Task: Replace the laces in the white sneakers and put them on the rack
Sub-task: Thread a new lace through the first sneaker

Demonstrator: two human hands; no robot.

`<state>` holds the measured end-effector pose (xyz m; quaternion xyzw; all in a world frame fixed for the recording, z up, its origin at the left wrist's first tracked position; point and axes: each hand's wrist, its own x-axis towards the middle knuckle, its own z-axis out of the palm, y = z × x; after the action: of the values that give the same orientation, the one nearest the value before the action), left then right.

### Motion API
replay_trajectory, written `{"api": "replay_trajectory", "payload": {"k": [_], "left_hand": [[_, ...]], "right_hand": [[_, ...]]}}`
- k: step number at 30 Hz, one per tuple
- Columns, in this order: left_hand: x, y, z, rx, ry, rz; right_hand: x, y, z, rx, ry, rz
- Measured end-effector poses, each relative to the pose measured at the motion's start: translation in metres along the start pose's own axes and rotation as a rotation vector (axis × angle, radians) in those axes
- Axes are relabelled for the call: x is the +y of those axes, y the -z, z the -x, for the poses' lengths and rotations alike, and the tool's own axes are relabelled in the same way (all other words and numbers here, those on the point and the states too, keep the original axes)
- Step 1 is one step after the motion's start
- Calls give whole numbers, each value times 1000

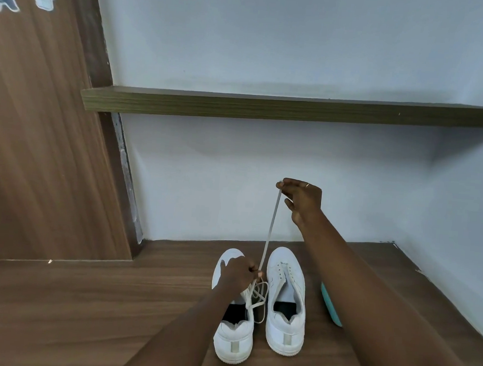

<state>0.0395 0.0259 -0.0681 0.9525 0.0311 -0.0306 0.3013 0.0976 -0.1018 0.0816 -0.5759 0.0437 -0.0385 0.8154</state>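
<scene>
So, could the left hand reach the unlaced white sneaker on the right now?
Probably yes: the unlaced white sneaker stands right beside the left hand with nothing between, though that hand pinches the flat white lace.

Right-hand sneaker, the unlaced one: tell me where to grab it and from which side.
Probably grip the right-hand sneaker at its heel collar, from above on the near side: its heel faces the wearer, the mouth gapes open for a thumb, and the left sneaker and a teal object crowd its flanks.
</scene>
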Motion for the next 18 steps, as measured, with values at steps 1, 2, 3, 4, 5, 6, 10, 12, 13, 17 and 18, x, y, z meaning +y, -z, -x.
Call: {"api": "replay_trajectory", "payload": {"k": [1, 2, 3, 4, 5, 6, 10, 12, 13, 17, 18], "left_hand": [[0, 0, -1, 16, 9, 21], [1, 0, -2, 30, 14, 44], [1, 0, -3, 44, 15, 52], [0, 0, -5, 47, 18, 59], [-2, -1, -6, 44, 12, 76], [-5, -1, -7, 37, -5, 115], [-27, 3, -3, 20, 46, 297], [-43, 4, 2, 58, 83, 210], [-53, 4, 5, 91, 116, 168], [-80, -3, 20, 124, 241, 178], [-81, -5, 24, 108, 241, 187]], "right_hand": [[-2, 0, -1, -4, 0, -10], [-3, -1, -1, -8, 1, -19], [-4, -1, -2, -11, 2, -27], [-5, -1, -2, -15, 3, -40], [-6, -1, -2, -20, 6, -59], [-7, -1, -2, -28, 8, -80], [-1, 0, 1, -52, 25, -68], [9, 0, 5, -68, 17, -46], [16, 1, 7, -80, 7, -42], [59, 6, 12, -111, -21, 100], [71, 7, 13, -110, -30, 148]]}}
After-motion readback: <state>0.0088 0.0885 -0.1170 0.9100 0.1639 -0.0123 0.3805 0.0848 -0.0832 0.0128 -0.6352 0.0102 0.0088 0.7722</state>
